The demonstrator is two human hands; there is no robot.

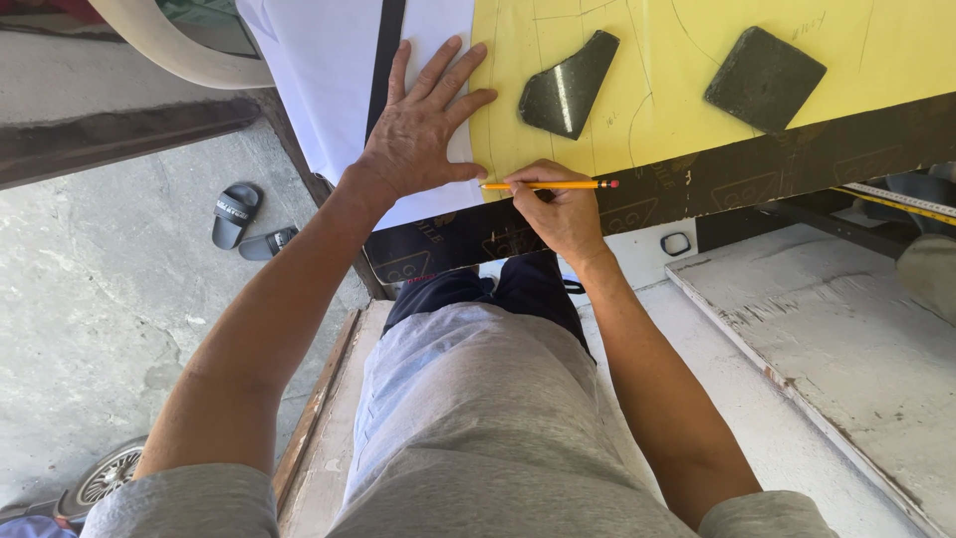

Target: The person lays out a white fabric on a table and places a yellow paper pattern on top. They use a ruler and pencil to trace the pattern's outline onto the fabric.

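Observation:
My left hand (423, 125) lies flat with fingers spread, pressing on a white sheet (329, 60) where it meets a large yellow sheet (677, 50) marked with curved pencil lines. My right hand (560, 209) grips a yellow pencil (548, 184) with a pink eraser end, its tip at the yellow sheet's near edge, just right of my left thumb. Two dark stone pieces, one curved (568, 85) and one squarish (765, 78), rest on the yellow sheet as weights. Both sheets lie on a dark board (757, 169).
A black strip (384, 50) lies along the white sheet. A pair of grey slippers (244, 221) sits on the concrete floor at left. A worn white board (846, 329) lies at the lower right, with a tape measure (901, 202) past it. A small wheel (108, 474) shows at bottom left.

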